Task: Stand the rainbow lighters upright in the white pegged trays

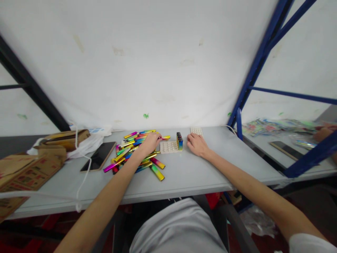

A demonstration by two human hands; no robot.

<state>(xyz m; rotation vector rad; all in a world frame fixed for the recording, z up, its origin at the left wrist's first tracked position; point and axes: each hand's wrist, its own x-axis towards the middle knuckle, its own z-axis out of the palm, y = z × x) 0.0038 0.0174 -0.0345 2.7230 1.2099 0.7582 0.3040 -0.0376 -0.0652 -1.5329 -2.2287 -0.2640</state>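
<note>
Carton [33, 175], corrugated brown, left end of worktop [205, 175]: dark red print, too small to read. Smartphone [99, 157], dark screen, beside it.

Edges: grey surface runs along the front edge before the lighters, and rightward from the right hand [197, 144] to the blue frame [255, 72].

Lighter heap [124, 153], left of centre: metallic cases shading through yellow, green, blue and magenta, lying crisscross. Perforated tray [168, 147], off-white, just right of heap; lighter row [179, 141], black-topped, upright at its right end.

Left hand [151, 142]: over heap's right side, fingers bent at a small lighter end; grasp cannot be told. Right hand: on worktop, fingers loosely curled, contents hidden; second perforated tray [196, 131] just behind, by the back edge.
</note>
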